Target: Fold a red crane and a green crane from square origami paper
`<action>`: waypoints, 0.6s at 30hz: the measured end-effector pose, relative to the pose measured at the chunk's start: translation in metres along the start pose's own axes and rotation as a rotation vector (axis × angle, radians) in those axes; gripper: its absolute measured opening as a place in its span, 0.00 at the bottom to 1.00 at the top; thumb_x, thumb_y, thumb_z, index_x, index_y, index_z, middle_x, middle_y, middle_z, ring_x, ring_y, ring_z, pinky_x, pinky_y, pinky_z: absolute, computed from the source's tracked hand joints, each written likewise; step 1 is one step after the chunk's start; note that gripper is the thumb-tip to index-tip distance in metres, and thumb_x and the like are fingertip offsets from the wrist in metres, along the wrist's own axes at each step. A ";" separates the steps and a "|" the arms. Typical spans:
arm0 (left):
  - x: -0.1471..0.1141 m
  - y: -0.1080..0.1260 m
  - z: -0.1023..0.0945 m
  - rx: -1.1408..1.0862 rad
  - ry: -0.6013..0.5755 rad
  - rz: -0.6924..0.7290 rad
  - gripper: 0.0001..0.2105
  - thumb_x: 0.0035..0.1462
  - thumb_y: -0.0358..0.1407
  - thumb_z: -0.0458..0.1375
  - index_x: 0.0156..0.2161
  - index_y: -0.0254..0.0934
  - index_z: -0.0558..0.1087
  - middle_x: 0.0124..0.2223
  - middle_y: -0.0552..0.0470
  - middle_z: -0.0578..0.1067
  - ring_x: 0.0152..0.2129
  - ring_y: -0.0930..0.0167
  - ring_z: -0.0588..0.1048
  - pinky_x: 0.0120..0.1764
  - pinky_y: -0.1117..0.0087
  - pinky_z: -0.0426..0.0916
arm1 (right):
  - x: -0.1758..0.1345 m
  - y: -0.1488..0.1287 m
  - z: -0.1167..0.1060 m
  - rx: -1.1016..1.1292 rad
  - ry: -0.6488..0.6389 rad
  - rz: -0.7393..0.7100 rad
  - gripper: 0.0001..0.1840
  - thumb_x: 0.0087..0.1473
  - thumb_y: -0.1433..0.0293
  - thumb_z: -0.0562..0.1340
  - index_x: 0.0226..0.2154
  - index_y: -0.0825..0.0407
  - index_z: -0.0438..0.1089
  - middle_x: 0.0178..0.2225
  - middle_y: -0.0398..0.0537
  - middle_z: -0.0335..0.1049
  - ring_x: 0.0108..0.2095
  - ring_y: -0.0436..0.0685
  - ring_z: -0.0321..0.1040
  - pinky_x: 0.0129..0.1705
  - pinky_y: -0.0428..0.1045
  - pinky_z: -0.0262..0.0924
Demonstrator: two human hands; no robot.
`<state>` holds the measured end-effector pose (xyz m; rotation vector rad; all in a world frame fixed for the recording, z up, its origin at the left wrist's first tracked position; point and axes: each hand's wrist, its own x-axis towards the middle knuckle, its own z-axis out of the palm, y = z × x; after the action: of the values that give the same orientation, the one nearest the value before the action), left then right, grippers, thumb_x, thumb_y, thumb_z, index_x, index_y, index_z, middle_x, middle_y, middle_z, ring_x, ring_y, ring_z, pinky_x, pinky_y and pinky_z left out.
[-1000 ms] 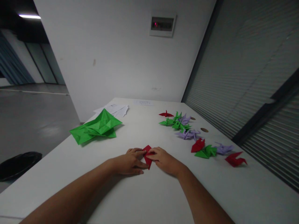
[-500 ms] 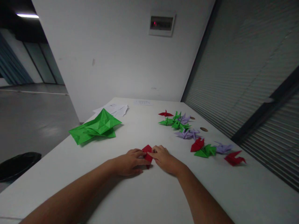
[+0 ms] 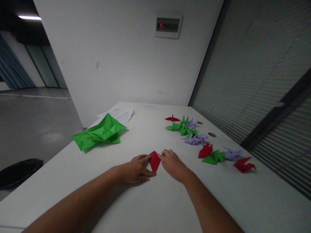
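Note:
A small piece of red origami paper (image 3: 155, 161), folded to a kite shape with its narrow point toward me, lies flat on the white table. My left hand (image 3: 136, 170) holds it down from the left, index fingertip at the left corner and thumb by the lower tip. At the right corner, the index finger of my right hand (image 3: 172, 163) presses the edge, its other fingers curled. Whether the right thumb is under the paper is hidden.
Folded green paper (image 3: 103, 132) lies at the left, with printed sheets (image 3: 119, 113) behind it. Along the right are several green, purple and red paper cranes (image 3: 244, 165) and a round table hole (image 3: 212, 134). A black-lined bin (image 3: 20, 171) stands off the left edge.
My left fingers have moved off the middle of the red paper to its left corner and lower tip. My right index has drawn back to the right corner, so the kite shape shows.

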<state>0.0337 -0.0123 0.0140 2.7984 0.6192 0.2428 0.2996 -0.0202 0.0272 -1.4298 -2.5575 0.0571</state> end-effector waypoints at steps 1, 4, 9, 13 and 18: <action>0.000 -0.001 0.001 0.001 0.003 -0.006 0.20 0.65 0.46 0.58 0.60 0.54 0.73 0.75 0.44 0.45 0.67 0.42 0.52 0.62 0.39 0.56 | 0.000 -0.001 -0.003 0.014 0.023 -0.017 0.25 0.59 0.79 0.57 0.57 0.49 0.71 0.45 0.54 0.69 0.47 0.62 0.61 0.52 0.56 0.58; 0.000 -0.002 0.004 0.009 0.023 -0.008 0.20 0.64 0.46 0.59 0.60 0.54 0.74 0.75 0.46 0.44 0.67 0.42 0.54 0.62 0.40 0.57 | -0.001 -0.005 -0.012 0.076 0.107 -0.087 0.24 0.59 0.79 0.58 0.56 0.49 0.73 0.45 0.54 0.69 0.48 0.61 0.61 0.54 0.57 0.58; 0.000 -0.004 0.004 0.015 0.027 0.035 0.20 0.64 0.46 0.58 0.61 0.54 0.72 0.75 0.46 0.44 0.68 0.43 0.52 0.63 0.41 0.56 | -0.002 -0.008 -0.018 0.239 0.105 -0.272 0.22 0.56 0.81 0.60 0.48 0.46 0.78 0.48 0.50 0.73 0.51 0.61 0.62 0.56 0.57 0.59; -0.001 -0.005 0.004 0.022 0.022 0.041 0.20 0.65 0.46 0.57 0.62 0.55 0.71 0.75 0.45 0.45 0.68 0.43 0.52 0.63 0.42 0.56 | -0.002 -0.009 -0.013 0.320 0.001 -0.295 0.22 0.56 0.81 0.59 0.46 0.46 0.79 0.47 0.48 0.75 0.50 0.59 0.64 0.57 0.55 0.59; -0.004 -0.007 0.001 -0.004 -0.020 0.065 0.21 0.64 0.47 0.58 0.62 0.53 0.71 0.75 0.45 0.43 0.69 0.42 0.48 0.63 0.40 0.54 | -0.001 -0.006 -0.012 0.288 -0.023 -0.227 0.25 0.54 0.82 0.58 0.50 0.47 0.78 0.50 0.50 0.74 0.51 0.59 0.64 0.57 0.55 0.58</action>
<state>0.0282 -0.0084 0.0107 2.8166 0.5233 0.2284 0.2969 -0.0250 0.0393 -1.0365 -2.5824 0.3906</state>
